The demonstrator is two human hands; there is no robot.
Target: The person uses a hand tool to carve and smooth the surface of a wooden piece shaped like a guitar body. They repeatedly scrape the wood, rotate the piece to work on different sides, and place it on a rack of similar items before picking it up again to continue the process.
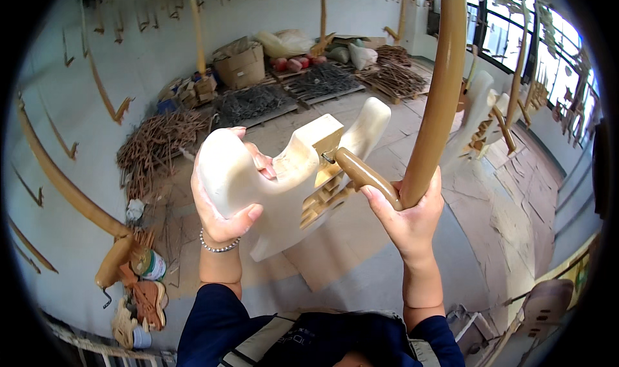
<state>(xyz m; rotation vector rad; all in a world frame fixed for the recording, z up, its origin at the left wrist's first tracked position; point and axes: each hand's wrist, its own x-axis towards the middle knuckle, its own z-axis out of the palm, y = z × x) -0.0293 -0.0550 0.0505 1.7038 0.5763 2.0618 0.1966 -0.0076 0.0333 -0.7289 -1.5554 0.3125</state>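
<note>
My left hand (222, 215) is closed around the rounded end of a cream-coloured carved wooden piece (274, 206), with the thumb on the near side. The piece has curved lobes, a squared block on top and several slotted openings along its right side. My right hand (409, 219) grips a glossy brown wooden pole (438, 90) at its bend, where a shorter brown arm (364, 173) branches off toward the upper left. A metal hook (329, 156) sticks out of the short arm's tip, right beside the cream block; whether it touches the wood I cannot tell.
Piles of thin brown rods (158, 144) and dark wire-like pieces (251, 104) lie along the far wall, near a cardboard box (240, 67). A similar cream piece (474, 115) hangs at right. Lower left, a brown pole (71, 186) hangs above a tin (153, 265) and shoes (149, 302).
</note>
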